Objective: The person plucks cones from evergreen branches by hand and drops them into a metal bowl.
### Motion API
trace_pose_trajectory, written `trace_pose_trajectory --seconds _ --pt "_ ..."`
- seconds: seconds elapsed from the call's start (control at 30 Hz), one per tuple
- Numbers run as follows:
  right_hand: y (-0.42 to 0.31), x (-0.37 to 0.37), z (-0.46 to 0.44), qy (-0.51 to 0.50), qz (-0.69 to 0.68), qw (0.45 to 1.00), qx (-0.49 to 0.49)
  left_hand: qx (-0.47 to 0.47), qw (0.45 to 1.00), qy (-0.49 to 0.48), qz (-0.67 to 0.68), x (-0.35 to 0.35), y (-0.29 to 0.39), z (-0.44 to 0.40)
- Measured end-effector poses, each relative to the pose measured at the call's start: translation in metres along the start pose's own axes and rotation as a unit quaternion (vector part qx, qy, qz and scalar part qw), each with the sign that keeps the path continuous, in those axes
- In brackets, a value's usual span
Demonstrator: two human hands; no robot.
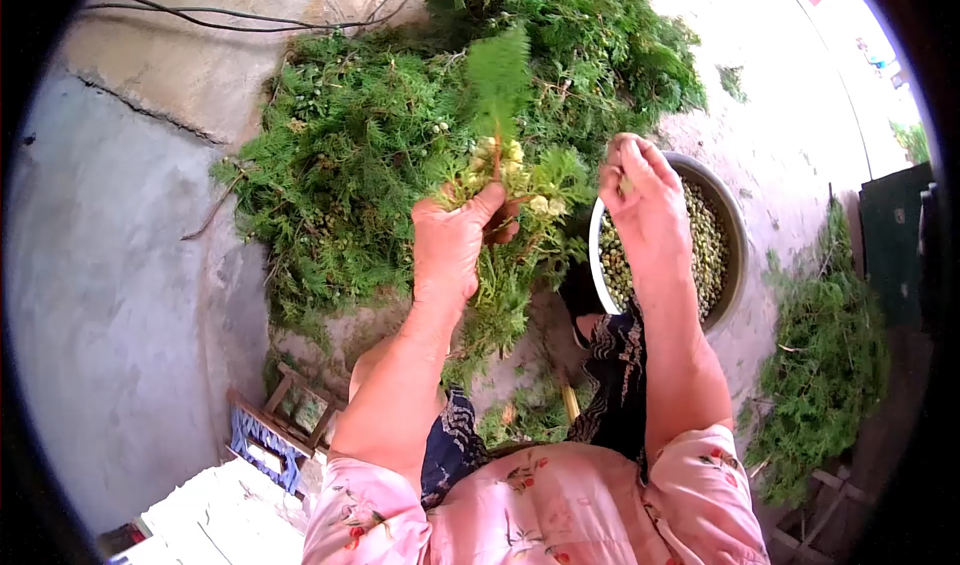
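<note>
My left hand is closed around the stem of an evergreen sprig, whose flat green fronds point away from me. Clusters of pale green seed cones sit on the sprig just beyond my thumb. My right hand is raised over the left rim of a round metal basin, fingers pinched together. A pale green cone shows partly between those fingers. Many small green and brownish cones fill much of the basin; my right forearm hides part of them.
A large heap of cut evergreen branches covers the floor ahead. Another pile lies at the right, near a dark green box. Black cables run across the concrete at upper left. A small wooden stool stands at lower left.
</note>
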State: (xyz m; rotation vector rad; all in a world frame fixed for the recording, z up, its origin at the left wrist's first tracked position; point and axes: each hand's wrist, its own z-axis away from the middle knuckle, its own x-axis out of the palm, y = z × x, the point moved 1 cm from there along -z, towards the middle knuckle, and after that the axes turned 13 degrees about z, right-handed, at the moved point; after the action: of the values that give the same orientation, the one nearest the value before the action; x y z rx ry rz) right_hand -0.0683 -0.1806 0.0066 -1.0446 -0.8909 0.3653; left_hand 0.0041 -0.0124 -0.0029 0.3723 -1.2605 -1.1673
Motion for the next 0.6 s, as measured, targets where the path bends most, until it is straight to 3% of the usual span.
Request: trace_pose_trajectory --seconds 0.07,0.13,0.2,0.23,0.27,0.3,0.37,0.4,0.5,0.53,0.6 --pt "-0.007 0.008 0.012 -0.021 0.078 0.996 -0.047 0.018 1.0 -0.004 0.014 0.002 -0.001 0.002" --pt "-0.016 0.018 0.025 -0.037 0.156 0.983 -0.094 0.023 0.998 -0.027 -0.057 0.002 -0.003 0.004" --pt "-0.022 0.036 0.037 -0.074 0.424 0.879 -0.208 0.036 0.996 -0.043 -0.073 0.002 -0.008 0.004" --pt "-0.014 0.04 0.033 -0.087 0.462 0.827 -0.309 0.07 0.987 -0.035 -0.138 0.001 -0.009 0.004" --pt "-0.009 0.043 0.031 -0.074 0.516 0.781 -0.342 0.104 0.974 -0.033 -0.2 0.003 -0.011 0.003" --pt "0.0 0.038 0.021 -0.106 0.583 0.665 -0.454 0.162 0.935 -0.041 -0.314 -0.004 -0.016 -0.001" --pt "0.004 0.038 0.025 -0.185 0.64 0.677 -0.312 0.248 0.897 -0.083 -0.356 -0.006 -0.019 -0.001" --pt "0.002 0.04 0.027 -0.181 0.624 0.701 -0.294 0.203 0.882 -0.08 -0.418 0.004 -0.011 0.006" --pt "0.021 0.035 0.023 -0.172 0.559 0.762 -0.278 0.162 0.895 -0.08 -0.408 0.005 -0.011 0.007" --pt "0.024 0.035 0.024 -0.173 0.551 0.772 -0.265 0.149 0.927 -0.091 -0.332 0.005 -0.016 0.003" --pt "0.023 0.029 0.022 -0.153 0.507 0.802 -0.276 0.142 0.913 -0.092 -0.372 0.013 -0.014 0.008"
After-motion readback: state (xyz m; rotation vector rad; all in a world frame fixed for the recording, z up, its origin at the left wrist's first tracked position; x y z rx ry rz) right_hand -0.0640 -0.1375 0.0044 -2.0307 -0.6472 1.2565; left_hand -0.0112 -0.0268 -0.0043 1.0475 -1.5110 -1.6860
